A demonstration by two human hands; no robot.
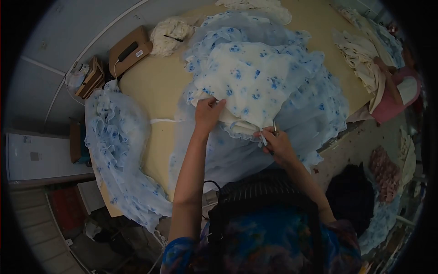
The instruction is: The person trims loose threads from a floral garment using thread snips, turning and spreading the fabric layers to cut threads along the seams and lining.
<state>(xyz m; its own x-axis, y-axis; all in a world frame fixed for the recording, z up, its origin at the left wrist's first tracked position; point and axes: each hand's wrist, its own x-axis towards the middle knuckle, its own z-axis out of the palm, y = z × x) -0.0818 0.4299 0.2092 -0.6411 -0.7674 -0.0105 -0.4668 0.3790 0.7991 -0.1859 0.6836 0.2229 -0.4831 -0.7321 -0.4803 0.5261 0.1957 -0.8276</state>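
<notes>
Nearest, at about 5 o'clock from the middle of the flowered dress point(248, 75), the right hand point(277, 145) is closed round a small metal tool, perhaps scissors, its fingertips at the cloth's near edge; whether they pinch the cloth too, I cannot tell. At 7 o'clock the left hand point(209, 114) seems to pinch the same edge between thumb and fingers. The dress lies heaped on the table point(134, 89), straight ahead of the person.

It should handle as light and limp for its bulk — soft, a bit slippery, and easy to snag or tear where the cloth is sheer. The folded edge between the hands looks the firmest place to take hold; the frills would likely shift and bunch.

Close in, pale see-through layers spread toward 6 o'clock. Above them sits a smoother white panel dotted with blue flowers, and past it gathered frills run from 10 round to 4 o'clock — white-edged, bluish, crumpled.

Farther off, a similar ruffled piece point(116, 132) droops over the table's edge at 8 o'clock, and a cardboard box point(127, 57) stands at 10.
</notes>
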